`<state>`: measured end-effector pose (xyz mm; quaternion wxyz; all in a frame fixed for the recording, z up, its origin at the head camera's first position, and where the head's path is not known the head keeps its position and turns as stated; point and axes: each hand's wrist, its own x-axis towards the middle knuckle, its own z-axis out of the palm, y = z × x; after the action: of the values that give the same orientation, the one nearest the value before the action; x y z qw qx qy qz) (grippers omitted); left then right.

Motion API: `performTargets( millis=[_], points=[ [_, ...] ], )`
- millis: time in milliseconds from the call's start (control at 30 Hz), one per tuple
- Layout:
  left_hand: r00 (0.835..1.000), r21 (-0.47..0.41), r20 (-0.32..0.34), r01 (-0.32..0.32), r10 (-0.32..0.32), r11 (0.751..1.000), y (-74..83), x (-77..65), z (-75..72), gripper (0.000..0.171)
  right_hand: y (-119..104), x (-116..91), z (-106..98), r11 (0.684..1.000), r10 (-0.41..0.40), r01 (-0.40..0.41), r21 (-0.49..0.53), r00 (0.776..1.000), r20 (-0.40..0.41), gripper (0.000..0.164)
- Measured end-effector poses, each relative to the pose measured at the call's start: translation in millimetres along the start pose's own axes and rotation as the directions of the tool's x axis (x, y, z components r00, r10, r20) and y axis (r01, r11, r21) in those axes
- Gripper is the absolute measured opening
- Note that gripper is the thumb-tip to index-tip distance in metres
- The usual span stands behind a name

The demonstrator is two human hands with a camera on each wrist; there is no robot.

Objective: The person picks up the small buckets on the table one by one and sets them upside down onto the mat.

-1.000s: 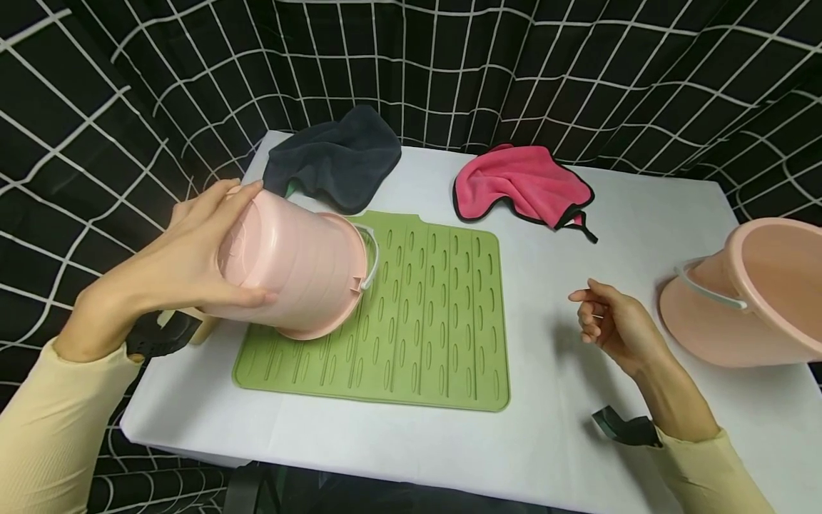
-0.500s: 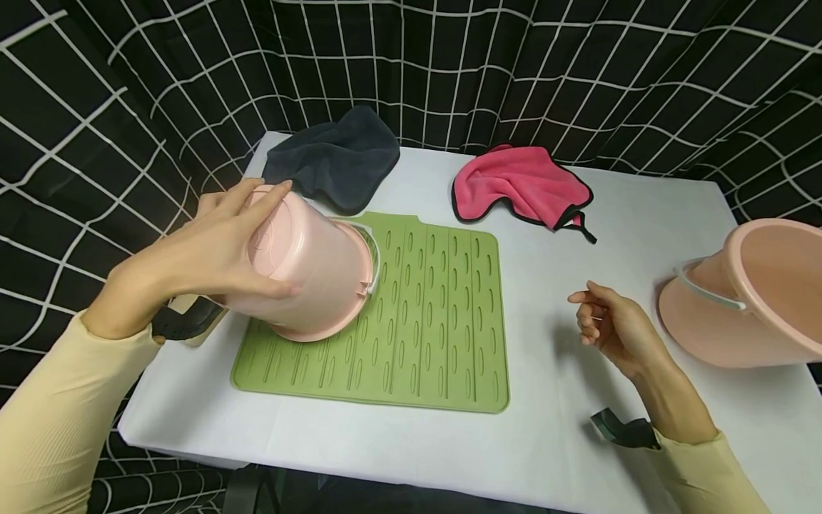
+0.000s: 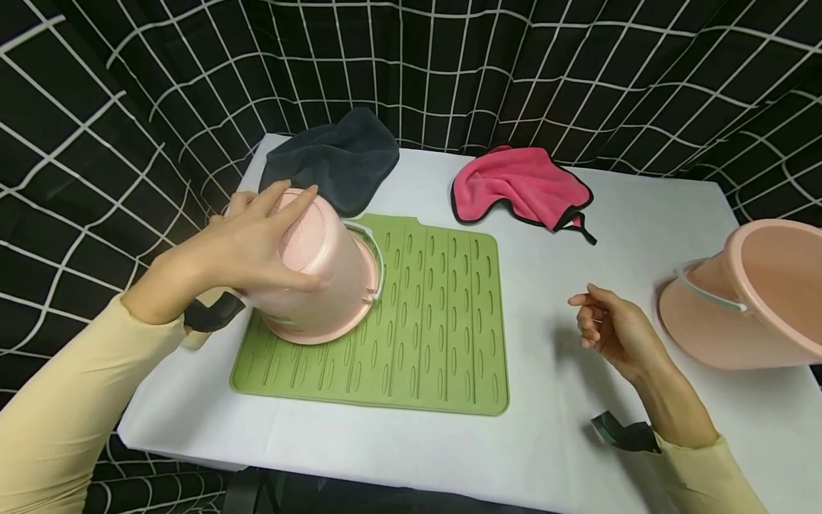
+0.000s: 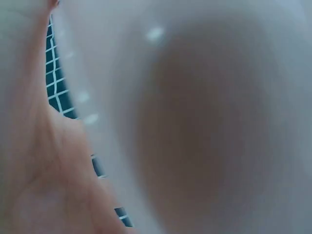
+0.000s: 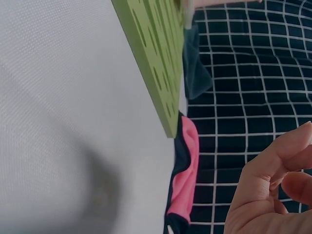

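My left hand (image 3: 240,253) grips a pink bucket (image 3: 340,293) by its base, thumb on the near side and fingers over the far side. The bucket leans with its base up and to the left; its rim is down on the green ribbed mat (image 3: 437,335). A pale handle (image 3: 382,268) juts out at the rim's right. Close up in the left wrist view, the bucket wall (image 4: 219,122) fills most of the frame beside my palm (image 4: 58,165). My right hand (image 3: 619,332) hovers over the white table, loosely curled and holding nothing.
A second pink bucket (image 3: 738,321) stands upright at the right edge. Along the back lie a dark cloth (image 3: 337,160) behind the mat and a pink, black-edged cloth (image 3: 514,185). Black grid-patterned curtain (image 3: 449,71) surrounds the white table (image 3: 321,442).
My left hand has moved right, tipping the bucket from lying nearly on its side toward upside down. Its rim stays at about the same place on the mat. My right hand has barely moved.
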<state>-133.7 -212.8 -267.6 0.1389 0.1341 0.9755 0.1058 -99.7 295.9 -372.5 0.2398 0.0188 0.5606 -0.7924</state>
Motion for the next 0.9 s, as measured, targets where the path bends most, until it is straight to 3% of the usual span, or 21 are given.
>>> performTargets(
  millis=[533,900],
  points=[
    [0.997,0.000,-0.069,0.016,-0.016,1.000,10.3,9.1,17.1,0.119,-1,-3,8,1.000,-0.010,0.010,-0.028,1.000,-0.003,0.045],
    [0.986,-0.070,-0.159,0.031,-0.041,0.997,7.2,3.8,26.4,0.115,-6,-2,20,0.985,-0.005,-0.006,-0.174,0.998,-0.062,0.039]
  ],
)
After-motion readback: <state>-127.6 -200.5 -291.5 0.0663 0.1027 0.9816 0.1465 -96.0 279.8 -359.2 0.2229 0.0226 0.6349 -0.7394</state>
